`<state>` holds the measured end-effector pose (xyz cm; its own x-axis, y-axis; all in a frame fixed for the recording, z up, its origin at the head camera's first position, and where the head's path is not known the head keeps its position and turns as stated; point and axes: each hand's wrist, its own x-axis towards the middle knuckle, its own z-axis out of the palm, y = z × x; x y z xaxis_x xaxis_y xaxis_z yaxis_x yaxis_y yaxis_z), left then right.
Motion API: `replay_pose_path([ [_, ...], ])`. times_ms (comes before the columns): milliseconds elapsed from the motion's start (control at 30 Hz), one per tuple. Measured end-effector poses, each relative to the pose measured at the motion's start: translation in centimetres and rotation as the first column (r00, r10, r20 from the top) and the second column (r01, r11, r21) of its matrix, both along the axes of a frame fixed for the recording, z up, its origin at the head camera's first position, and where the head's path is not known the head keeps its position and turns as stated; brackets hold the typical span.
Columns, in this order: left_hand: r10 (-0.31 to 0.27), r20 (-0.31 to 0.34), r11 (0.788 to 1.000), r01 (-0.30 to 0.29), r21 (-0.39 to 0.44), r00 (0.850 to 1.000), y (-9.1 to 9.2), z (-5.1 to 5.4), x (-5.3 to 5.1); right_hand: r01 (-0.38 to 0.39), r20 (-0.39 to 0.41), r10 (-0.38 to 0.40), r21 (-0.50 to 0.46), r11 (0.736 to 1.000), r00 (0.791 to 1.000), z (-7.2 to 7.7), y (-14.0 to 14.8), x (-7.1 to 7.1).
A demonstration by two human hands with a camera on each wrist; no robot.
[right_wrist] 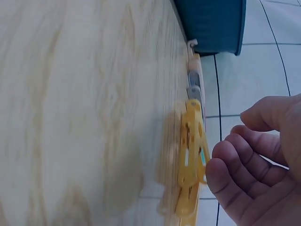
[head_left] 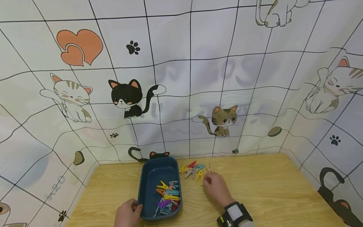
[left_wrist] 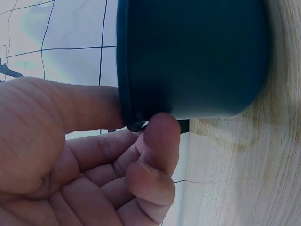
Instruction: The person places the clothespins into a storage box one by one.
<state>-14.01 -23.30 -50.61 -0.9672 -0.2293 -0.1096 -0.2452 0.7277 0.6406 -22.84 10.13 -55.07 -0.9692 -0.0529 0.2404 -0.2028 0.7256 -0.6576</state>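
A dark blue plastic bin [head_left: 150,179] holds a heap of coloured clothespins [head_left: 171,198] towards its near right end. My left hand [head_left: 129,212] pinches the bin's rim at the near left corner, thumb over the edge and fingertips underneath, as the left wrist view shows. Right of the bin lies a loose group of clothespins in red, blue, grey, beige and yellow. Over its near right side hovers my right hand [head_left: 216,189], fingers loosely bent and holding nothing. Its fingertips are beside a yellow clothespin [right_wrist: 192,141]; whether they touch it I cannot tell.
A light wooden table [head_left: 261,189] carries everything. White cloth [head_left: 175,78] printed with cats and grid lines hangs behind and at both sides. A beige clothespin [head_left: 209,167] lies at the back of the loose group. A black wrist strap [head_left: 235,214] sits on the right forearm.
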Motion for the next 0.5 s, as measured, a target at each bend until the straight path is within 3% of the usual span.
replay_pose_path([
  [267, 0.008, 0.003, 1.000, -0.008, 0.001, 1.000, 0.0, -0.1, -0.1, 0.090, 0.051, -0.090, 0.007, 0.996, 0.995, 0.4, 1.0, -0.4],
  [500, 0.006, -0.005, 1.000, -0.006, 0.004, 1.000, -0.1, -0.2, 0.0, 0.096, 0.078, -0.102, 0.075, 0.993, 0.992, -0.1, 1.7, -0.6],
])
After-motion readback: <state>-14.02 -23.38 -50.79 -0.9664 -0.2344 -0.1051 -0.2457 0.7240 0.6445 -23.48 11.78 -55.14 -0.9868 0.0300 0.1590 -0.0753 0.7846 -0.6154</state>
